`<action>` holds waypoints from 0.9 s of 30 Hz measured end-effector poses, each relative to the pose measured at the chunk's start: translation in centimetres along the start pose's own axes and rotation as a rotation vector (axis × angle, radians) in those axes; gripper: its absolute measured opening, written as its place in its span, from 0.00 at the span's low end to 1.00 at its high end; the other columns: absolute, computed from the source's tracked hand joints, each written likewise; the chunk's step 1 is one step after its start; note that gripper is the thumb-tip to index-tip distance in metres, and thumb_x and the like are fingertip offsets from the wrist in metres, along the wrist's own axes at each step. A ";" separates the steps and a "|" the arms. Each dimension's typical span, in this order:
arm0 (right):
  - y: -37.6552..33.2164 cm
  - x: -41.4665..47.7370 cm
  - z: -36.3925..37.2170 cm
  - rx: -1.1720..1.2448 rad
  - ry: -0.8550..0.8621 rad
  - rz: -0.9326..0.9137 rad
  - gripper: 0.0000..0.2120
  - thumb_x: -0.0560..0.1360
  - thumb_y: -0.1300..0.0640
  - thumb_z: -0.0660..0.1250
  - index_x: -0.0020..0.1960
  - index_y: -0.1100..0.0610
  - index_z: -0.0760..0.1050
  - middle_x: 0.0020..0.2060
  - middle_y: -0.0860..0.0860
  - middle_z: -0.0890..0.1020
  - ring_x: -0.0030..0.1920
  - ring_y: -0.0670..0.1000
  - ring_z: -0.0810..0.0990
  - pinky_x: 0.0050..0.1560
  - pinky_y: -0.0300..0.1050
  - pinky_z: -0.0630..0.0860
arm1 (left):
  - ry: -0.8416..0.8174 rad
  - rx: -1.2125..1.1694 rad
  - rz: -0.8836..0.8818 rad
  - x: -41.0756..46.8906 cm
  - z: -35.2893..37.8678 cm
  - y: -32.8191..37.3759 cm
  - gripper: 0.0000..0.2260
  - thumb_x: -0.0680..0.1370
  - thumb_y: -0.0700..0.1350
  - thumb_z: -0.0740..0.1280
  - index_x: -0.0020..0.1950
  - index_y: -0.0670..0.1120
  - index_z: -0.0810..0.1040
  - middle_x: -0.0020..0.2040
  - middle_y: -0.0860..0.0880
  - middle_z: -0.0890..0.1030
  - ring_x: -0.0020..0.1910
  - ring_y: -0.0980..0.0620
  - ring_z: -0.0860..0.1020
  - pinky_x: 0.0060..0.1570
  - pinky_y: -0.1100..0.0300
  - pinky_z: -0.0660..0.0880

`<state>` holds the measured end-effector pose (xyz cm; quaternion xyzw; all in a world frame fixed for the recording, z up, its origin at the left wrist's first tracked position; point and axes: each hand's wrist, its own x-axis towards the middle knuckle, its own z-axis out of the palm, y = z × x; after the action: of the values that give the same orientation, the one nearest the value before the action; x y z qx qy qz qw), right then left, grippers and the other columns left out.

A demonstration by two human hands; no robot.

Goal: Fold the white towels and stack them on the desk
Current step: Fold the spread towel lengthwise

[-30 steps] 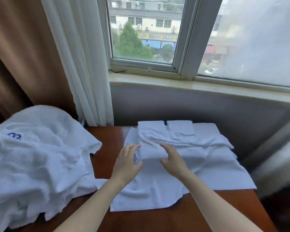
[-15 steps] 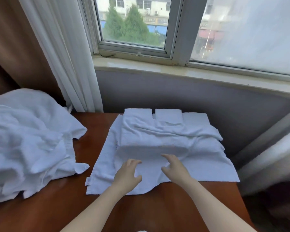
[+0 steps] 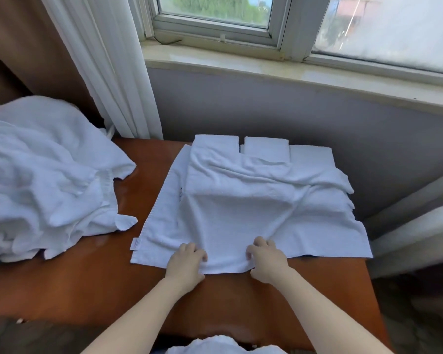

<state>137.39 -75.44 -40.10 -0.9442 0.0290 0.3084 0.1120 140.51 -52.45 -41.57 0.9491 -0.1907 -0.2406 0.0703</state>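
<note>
The left hand (image 3: 187, 261) and right hand (image 3: 267, 261) curl their fingers around the near edge of the towel (image 3: 235, 215), which lies half-folded on the desk (image 3: 87, 279). Ideally both pull evenly, keeping the edge square and smoothing wrinkles.

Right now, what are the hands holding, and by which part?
The white towel on the desk: the left hand and the right hand each grip the near edge of its folded-over layer.
</note>
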 end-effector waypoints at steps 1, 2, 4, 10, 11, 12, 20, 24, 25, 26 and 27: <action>0.0 -0.1 0.3 -0.028 0.014 0.000 0.13 0.74 0.63 0.62 0.57 0.53 0.72 0.58 0.50 0.67 0.58 0.55 0.66 0.45 0.45 0.67 | 0.012 0.011 0.003 0.0 0.3 0.1 0.14 0.76 0.49 0.69 0.60 0.55 0.73 0.60 0.53 0.69 0.63 0.52 0.67 0.55 0.61 0.69; 0.1 -0.1 0.6 -0.046 0.036 0.000 0.11 0.75 0.63 0.61 0.55 0.53 0.74 0.56 0.50 0.67 0.56 0.54 0.66 0.44 0.45 0.67 | 0.026 0.019 0.006 0.0 0.5 0.2 0.11 0.76 0.49 0.68 0.58 0.54 0.74 0.60 0.53 0.70 0.62 0.52 0.67 0.55 0.61 0.69; 0.1 -0.1 1.0 -0.058 0.081 -0.007 0.10 0.76 0.64 0.60 0.54 0.54 0.76 0.55 0.51 0.69 0.54 0.54 0.66 0.44 0.45 0.68 | 0.043 0.026 0.011 0.0 0.8 0.3 0.06 0.78 0.48 0.66 0.54 0.53 0.76 0.59 0.53 0.70 0.62 0.52 0.67 0.56 0.61 0.68; 0.3 0.2 -0.6 0.106 0.102 0.005 0.06 0.81 0.56 0.58 0.56 0.54 0.71 0.52 0.52 0.74 0.59 0.56 0.69 0.48 0.47 0.71 | 0.041 -0.108 0.003 0.3 0.0 0.4 0.04 0.81 0.46 0.61 0.54 0.50 0.74 0.56 0.52 0.72 0.58 0.51 0.71 0.55 0.57 0.72; 0.4 0.1 -1.3 0.193 0.119 0.029 0.05 0.81 0.55 0.57 0.55 0.54 0.69 0.49 0.53 0.74 0.56 0.56 0.72 0.46 0.48 0.71 | 0.064 -0.184 -0.022 0.3 -0.5 0.5 0.03 0.82 0.46 0.59 0.53 0.50 0.72 0.53 0.51 0.74 0.54 0.50 0.73 0.51 0.56 0.73; 0.5 0.1 -1.9 0.266 0.143 0.041 0.05 0.82 0.54 0.56 0.54 0.54 0.67 0.47 0.54 0.75 0.51 0.57 0.74 0.44 0.48 0.71 | 0.091 -0.251 -0.049 0.3 -1.1 0.7 0.03 0.83 0.47 0.57 0.52 0.49 0.69 0.50 0.51 0.76 0.49 0.50 0.75 0.46 0.55 0.73; 0.8 -0.4 -8.3 0.569 0.437 0.077 0.10 0.83 0.49 0.52 0.49 0.54 0.66 0.36 0.47 0.75 0.37 0.51 0.74 0.35 0.47 0.65 | 0.330 -0.581 -0.140 3.3 -8.6 3.8 0.04 0.83 0.47 0.52 0.50 0.51 0.65 0.40 0.51 0.77 0.36 0.48 0.76 0.32 0.55 0.69; 1.7 -1.7 -11.0 0.638 0.522 0.023 0.17 0.81 0.39 0.52 0.47 0.49 0.72 0.42 0.43 0.79 0.46 0.47 0.77 0.42 0.46 0.69 | 0.365 -0.814 -0.096 4.9 -13.2 5.2 0.05 0.81 0.52 0.59 0.55 0.53 0.69 0.48 0.56 0.75 0.48 0.53 0.76 0.41 0.59 0.73; 2.0 -2.0 -11.4 0.624 0.525 0.007 0.17 0.80 0.38 0.53 0.47 0.48 0.73 0.42 0.43 0.79 0.46 0.46 0.77 0.42 0.45 0.70 | 0.340 -0.854 -0.082 5.2 -14.3 5.5 0.09 0.79 0.54 0.63 0.57 0.54 0.70 0.48 0.56 0.75 0.47 0.55 0.76 0.39 0.60 0.72; 2.3 -2.3 -11.6 0.606 0.522 -0.004 0.16 0.79 0.37 0.55 0.47 0.47 0.74 0.40 0.43 0.79 0.43 0.44 0.77 0.41 0.44 0.70 | 0.309 -0.870 -0.066 5.2 -15.2 5.7 0.13 0.76 0.54 0.68 0.57 0.55 0.71 0.46 0.55 0.76 0.45 0.57 0.76 0.37 0.61 0.71; 2.5 -2.6 -11.7 0.586 0.520 -0.009 0.14 0.78 0.36 0.58 0.47 0.45 0.74 0.38 0.43 0.78 0.39 0.43 0.76 0.39 0.43 0.69 | 0.283 -0.865 -0.040 5.2 -16.0 5.9 0.15 0.73 0.54 0.71 0.57 0.56 0.72 0.43 0.54 0.77 0.41 0.58 0.77 0.35 0.62 0.71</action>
<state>141.77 -80.56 -29.86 -0.9189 0.1391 0.0369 0.3672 150.55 -59.22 -28.52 0.8595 -0.0428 -0.1676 0.4810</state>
